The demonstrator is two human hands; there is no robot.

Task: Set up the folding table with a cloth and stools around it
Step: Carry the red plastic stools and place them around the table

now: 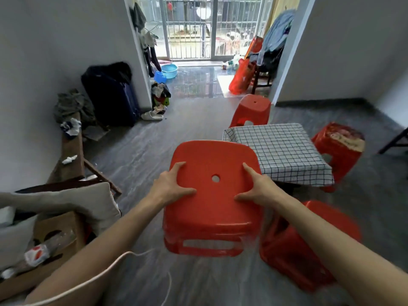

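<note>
Between my 2 hands sat the seat of a red stool (212,195), held above the grey floor (154,140). My left hand (170,186) lay spread on the seat's left side, thumb stretched toward the middle, fingers reaching to the far edge. My right hand (256,186) mirrored it on the right side; both pressed flat on the seat with fingers splayed, though I could not tell whether either curled under the rim. Just beyond the stool stood the bench (287,182), covered by a checked cloth (280,151). 3 more red stools ringed it: 1 at the far side (251,109), 1 on the right (337,149), 1 near my right forearm (293,250).
</note>
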